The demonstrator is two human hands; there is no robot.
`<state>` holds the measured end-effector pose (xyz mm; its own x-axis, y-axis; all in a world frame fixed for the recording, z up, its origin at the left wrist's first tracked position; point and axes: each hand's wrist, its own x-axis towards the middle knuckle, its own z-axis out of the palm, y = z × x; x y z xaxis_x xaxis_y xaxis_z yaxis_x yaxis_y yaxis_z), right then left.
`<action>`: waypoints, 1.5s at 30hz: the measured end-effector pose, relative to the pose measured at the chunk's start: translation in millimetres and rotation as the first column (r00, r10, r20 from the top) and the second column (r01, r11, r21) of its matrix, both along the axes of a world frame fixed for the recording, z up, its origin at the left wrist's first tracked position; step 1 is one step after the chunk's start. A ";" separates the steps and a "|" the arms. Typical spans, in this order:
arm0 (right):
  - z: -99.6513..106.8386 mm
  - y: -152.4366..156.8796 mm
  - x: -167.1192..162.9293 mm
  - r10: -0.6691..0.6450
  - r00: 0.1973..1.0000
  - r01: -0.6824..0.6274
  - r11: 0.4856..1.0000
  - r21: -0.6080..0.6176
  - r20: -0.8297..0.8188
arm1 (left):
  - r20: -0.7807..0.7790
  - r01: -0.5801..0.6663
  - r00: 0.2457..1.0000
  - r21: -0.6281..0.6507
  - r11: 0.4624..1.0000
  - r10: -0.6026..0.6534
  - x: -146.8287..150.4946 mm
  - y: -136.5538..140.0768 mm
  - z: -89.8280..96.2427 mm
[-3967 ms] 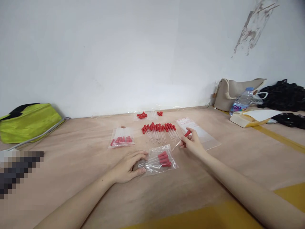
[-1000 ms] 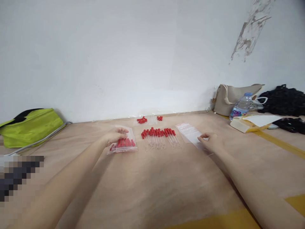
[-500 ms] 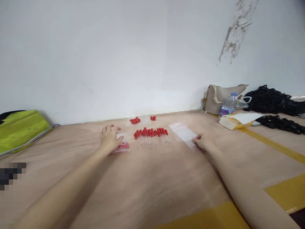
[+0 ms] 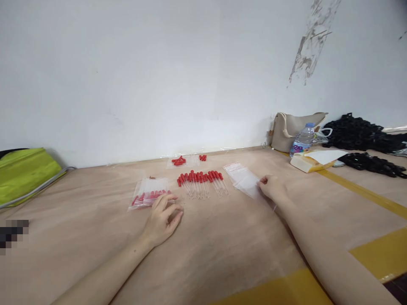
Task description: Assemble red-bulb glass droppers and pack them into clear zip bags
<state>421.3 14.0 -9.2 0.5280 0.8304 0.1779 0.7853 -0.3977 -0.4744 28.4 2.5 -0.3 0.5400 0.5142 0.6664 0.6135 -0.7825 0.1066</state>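
My left hand (image 4: pixel 163 218) is open, fingers apart and holding nothing, just in front of a stack of filled zip bags (image 4: pixel 149 190) with red pieces inside. Between my hands lies a row of droppers (image 4: pixel 197 180), their red bulbs toward the wall and thin clear stems toward me. To the right of them, flat empty zip bags (image 4: pixel 241 178) lie overlapping. My right hand (image 4: pixel 271 186) pinches a clear zip bag at the near end of that pile; its fingertips are partly hidden.
Loose red bulbs (image 4: pixel 179 161) rest on a clear bag near the wall, with a few more beside it. At right stand a water bottle (image 4: pixel 302 140), a beige bag (image 4: pixel 286 131), a tissue pack (image 4: pixel 307 163) and heaped black items (image 4: pixel 359 133). A yellow-green bag (image 4: pixel 25 173) lies left.
My left hand has moved off the filled bags, toward me and to the right, uncovering them. My right hand stays at the empty bags, where the pile has shifted slightly.
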 end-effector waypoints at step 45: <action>4.4 31.9 -95.3 0.444 0.871 -0.394 0.887 0.240 -0.210 | -0.368 -0.188 0.925 -0.237 0.953 0.091 -28.8 -69.9 20.0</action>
<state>326.0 45.8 -4.8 0.1849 0.9486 0.2569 0.7019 0.0555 -0.7101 -0.4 -67.4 19.6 0.6223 0.7315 0.2789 0.7499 -0.6592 0.0557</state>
